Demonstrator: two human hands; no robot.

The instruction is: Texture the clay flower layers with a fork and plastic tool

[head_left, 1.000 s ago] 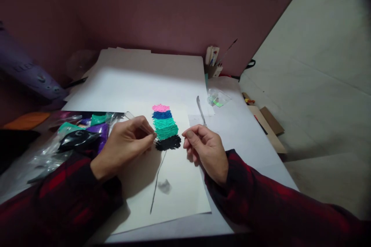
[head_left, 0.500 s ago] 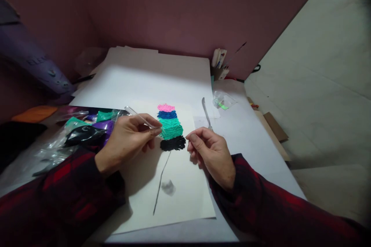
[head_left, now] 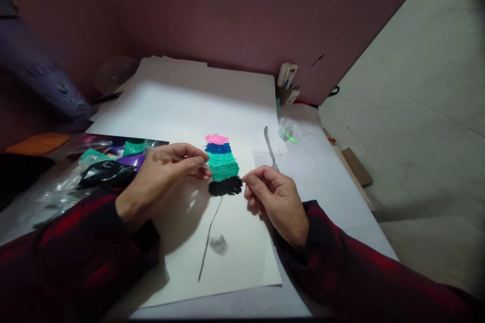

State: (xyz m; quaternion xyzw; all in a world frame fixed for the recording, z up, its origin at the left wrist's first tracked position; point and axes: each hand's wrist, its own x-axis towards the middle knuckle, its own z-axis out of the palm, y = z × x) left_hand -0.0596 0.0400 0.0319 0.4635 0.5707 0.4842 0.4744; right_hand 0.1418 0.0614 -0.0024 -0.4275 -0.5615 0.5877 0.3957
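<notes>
On a cream paper sheet (head_left: pixel 246 262) lies a stack of textured, clay-like bands: pink (head_left: pixel 217 139), dark blue (head_left: pixel 217 148), turquoise (head_left: pixel 223 166) and black (head_left: pixel 225 186). My left hand (head_left: pixel 166 166) pinches a thin clear stick (head_left: pixel 205 165), mostly hidden by the fingers, its tip by the left edge of the turquoise band. At the right end of the black band is my right hand (head_left: pixel 273 197), thumb and forefinger pressed together; whatever they hold is too small to make out. Below the bands run a dark drawn line (head_left: pixel 209 242) and a grey smudge (head_left: pixel 219 245).
Beyond my right hand lies a metal knife (head_left: pixel 270 146). A clear plastic bag (head_left: pixel 291 131) with a green piece rests farther right. Bags of coloured clay-like material (head_left: pixel 109 171) pile up at left. Large white sheets (head_left: pixel 182 96) cover the back, near a pink wall.
My left hand has turned and shifted slightly left, and the clear stick now lies lower, largely behind the fingers. My right hand stays at the black band's end.
</notes>
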